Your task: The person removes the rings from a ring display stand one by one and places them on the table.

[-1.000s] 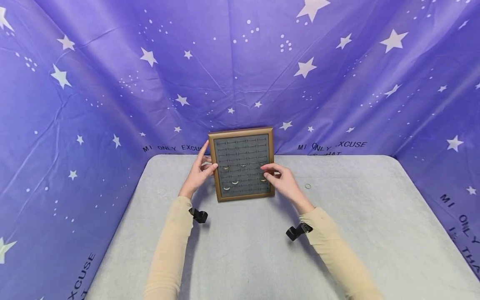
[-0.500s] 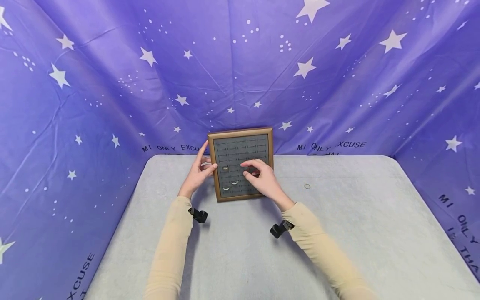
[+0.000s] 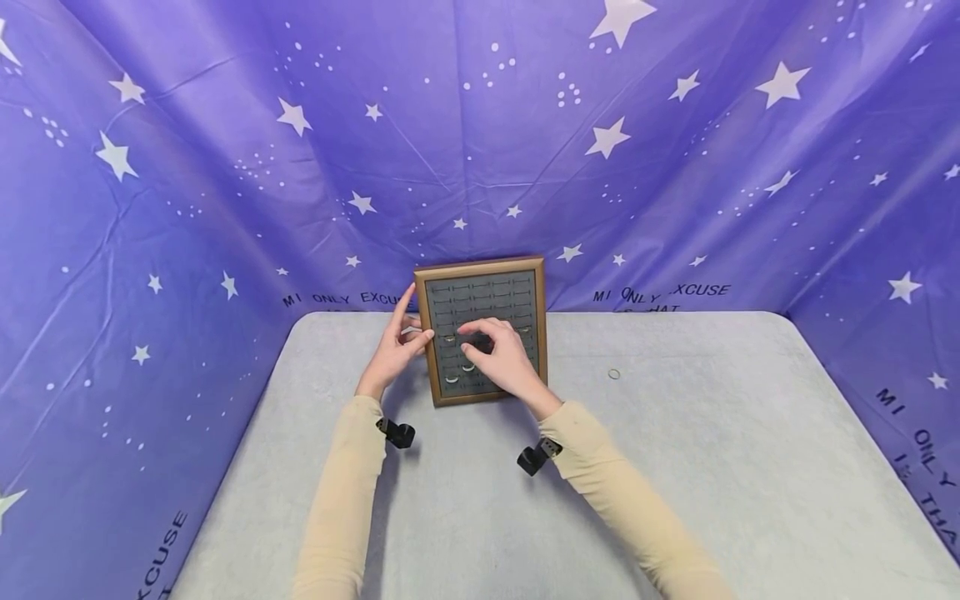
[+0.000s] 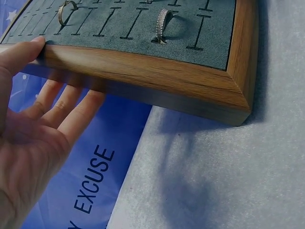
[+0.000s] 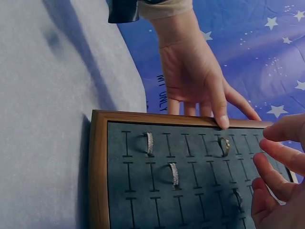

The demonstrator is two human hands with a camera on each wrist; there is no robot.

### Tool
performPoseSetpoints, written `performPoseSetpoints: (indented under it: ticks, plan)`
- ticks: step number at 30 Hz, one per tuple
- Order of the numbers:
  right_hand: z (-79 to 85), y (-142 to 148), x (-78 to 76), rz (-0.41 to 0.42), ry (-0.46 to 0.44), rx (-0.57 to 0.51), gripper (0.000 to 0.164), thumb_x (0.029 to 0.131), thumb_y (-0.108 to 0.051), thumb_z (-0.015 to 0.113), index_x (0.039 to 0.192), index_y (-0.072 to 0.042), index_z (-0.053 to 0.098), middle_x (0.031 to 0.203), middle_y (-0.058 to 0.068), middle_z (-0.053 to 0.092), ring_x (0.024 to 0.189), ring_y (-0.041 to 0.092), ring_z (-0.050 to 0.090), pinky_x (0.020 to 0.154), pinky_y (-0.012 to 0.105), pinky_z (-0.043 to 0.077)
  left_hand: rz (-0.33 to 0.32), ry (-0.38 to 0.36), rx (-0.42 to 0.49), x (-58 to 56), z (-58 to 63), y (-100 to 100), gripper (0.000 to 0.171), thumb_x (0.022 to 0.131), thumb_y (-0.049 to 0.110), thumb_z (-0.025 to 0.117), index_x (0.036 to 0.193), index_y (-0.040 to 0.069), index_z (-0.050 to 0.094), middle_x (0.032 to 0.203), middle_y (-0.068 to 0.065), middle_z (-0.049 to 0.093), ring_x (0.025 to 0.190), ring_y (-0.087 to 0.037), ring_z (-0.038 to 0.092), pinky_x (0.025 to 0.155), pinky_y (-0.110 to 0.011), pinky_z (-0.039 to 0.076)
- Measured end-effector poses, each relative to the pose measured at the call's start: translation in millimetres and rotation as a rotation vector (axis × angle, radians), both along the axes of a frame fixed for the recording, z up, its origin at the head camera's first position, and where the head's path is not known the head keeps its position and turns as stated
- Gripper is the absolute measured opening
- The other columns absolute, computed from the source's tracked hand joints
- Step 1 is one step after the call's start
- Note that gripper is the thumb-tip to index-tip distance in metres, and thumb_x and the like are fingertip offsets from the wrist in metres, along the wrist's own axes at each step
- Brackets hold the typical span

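A wood-framed ring display board with a slotted grey pad leans tilted on the table. My left hand holds its left side, thumb on the front of the frame and fingers beneath it in the left wrist view. My right hand hovers over the middle of the pad, thumb and fingers bent and apart, with nothing visible between them. Several rings sit in slots: a gold ring near the left thumb, a silver ring near the lower corner, another silver ring, and a darker ring beside my right fingers.
A loose thin ring lies on the grey table right of the board. A purple star-printed curtain hangs behind and at both sides. Each wrist wears a small black camera, such as the right wrist camera.
My right hand has moved left across the board, from its right edge to the middle, uncovering a ring at the right. The left hand and the board stay in place.
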State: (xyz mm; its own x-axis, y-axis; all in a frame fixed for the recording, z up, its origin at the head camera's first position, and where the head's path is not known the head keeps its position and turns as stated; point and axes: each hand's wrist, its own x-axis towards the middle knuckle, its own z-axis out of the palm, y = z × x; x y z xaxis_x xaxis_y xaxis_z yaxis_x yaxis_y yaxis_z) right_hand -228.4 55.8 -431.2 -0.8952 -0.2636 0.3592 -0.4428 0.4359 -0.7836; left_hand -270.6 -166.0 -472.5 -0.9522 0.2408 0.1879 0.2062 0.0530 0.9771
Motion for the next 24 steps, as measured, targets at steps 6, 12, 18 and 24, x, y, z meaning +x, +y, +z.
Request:
performPoseSetpoints:
  ticks: [6,12,18,24]
  plan:
    - [-5.4,-10,-5.8,-0.005,0.016,0.030,0.020,0.087,-0.010,0.069,0.107,-0.008,0.071,0.108,0.006,0.065,0.107,0.026,0.049,0.093,0.043,0.038,0.012,0.016,-0.006,-0.1,-2.1,0,0.084,0.093,0.005,0.063,0.152,0.045,0.019,0.105,-0.020,0.051,0.088,-0.024,0.065,0.073,-0.039,0.057]
    - [-12.9,-19,-8.9,-0.052,0.082,0.085,0.018,0.084,-0.010,0.072,0.101,-0.009,0.073,0.105,0.006,0.065,0.104,0.027,0.048,0.089,0.044,0.037,0.007,0.007,-0.008,0.1,-2.0,0,0.083,0.094,0.006,0.063,0.153,0.044,0.018,0.106,-0.022,0.050,0.087,-0.022,0.065,0.074,-0.038,0.057]
    - [-19.5,-29,-7.8,-0.117,0.123,0.143,0.017,0.083,-0.013,0.074,0.100,-0.011,0.074,0.105,0.006,0.062,0.104,0.028,0.044,0.082,0.045,0.034,-0.020,-0.008,0.005,2.6,4.0,0,0.084,0.094,0.002,0.060,0.155,0.038,0.014,0.111,-0.030,0.048,0.093,-0.026,0.064,0.076,-0.038,0.056]
    - [-23.2,-35,-7.0,-0.160,0.110,0.178,0.014,0.083,-0.015,0.075,0.097,-0.012,0.075,0.105,0.004,0.056,0.104,0.027,0.040,0.082,0.044,0.032,-0.039,-0.015,-0.001,13.1,21.3,2,0.084,0.094,0.000,0.059,0.157,0.028,0.011,0.111,-0.032,0.047,0.093,-0.027,0.064,0.076,-0.037,0.056]
